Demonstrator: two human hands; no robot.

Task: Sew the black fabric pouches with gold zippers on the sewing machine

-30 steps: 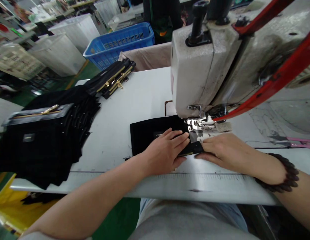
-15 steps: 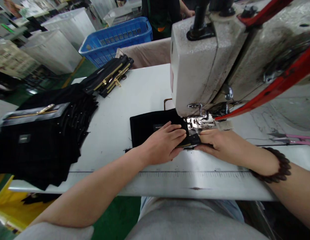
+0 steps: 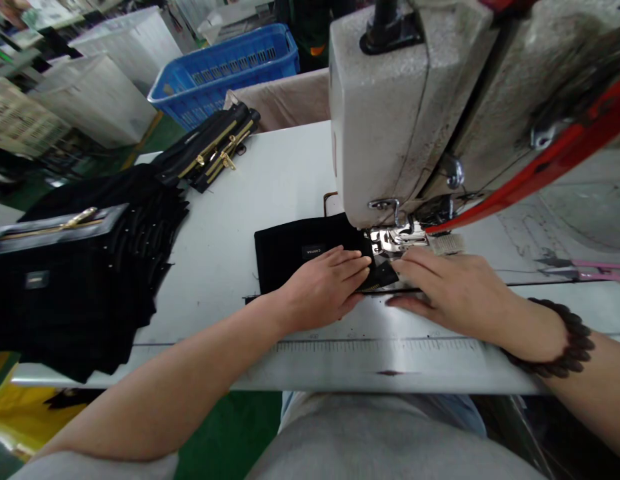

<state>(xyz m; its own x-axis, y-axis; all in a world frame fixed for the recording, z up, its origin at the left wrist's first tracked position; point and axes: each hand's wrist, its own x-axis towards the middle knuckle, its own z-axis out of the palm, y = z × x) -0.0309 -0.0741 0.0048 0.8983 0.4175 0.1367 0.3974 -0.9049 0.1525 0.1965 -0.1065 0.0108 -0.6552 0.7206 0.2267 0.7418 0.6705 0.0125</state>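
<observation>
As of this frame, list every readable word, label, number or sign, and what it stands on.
No text reads with certainty.
Label on the black piece under the left hand: lettering too small.
Patch on the stacked black pieces: too blurred.
Ruler scale on the table: numbers too faint.

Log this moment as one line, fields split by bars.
left hand: flat on black fabric piece | right hand: at piece's right edge, thumb and forefinger apart | black stack: on table, left
</observation>
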